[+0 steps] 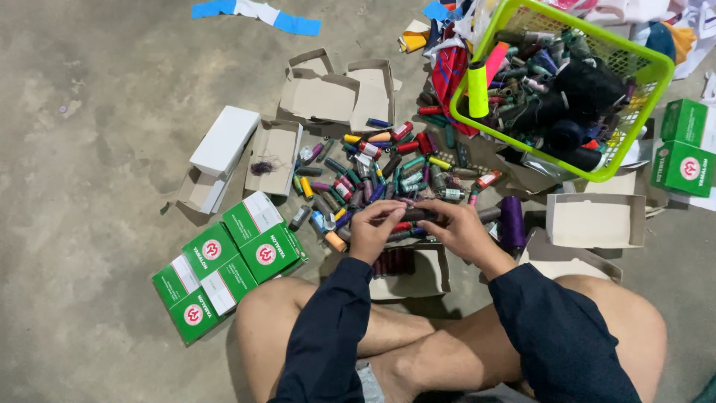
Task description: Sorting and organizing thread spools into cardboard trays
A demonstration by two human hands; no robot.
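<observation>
Crossed bare knees at six o'clock, both hands meeting over the thread pile.

From my left hand (373,231) to my right hand (456,227), fingers curl together pinching one dark thread spool (414,215); I read its long axis lying nine-to-three between them, equally near both. At six o'clock of it sits an open cardboard box (429,276) holding maroon spools (393,261).

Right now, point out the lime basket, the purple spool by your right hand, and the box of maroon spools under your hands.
lime basket (486,133): head view, near-left rim.
purple spool (512,222): head view, middle of its side.
box of maroon spools (432,275): head view, bare right flap.
</observation>
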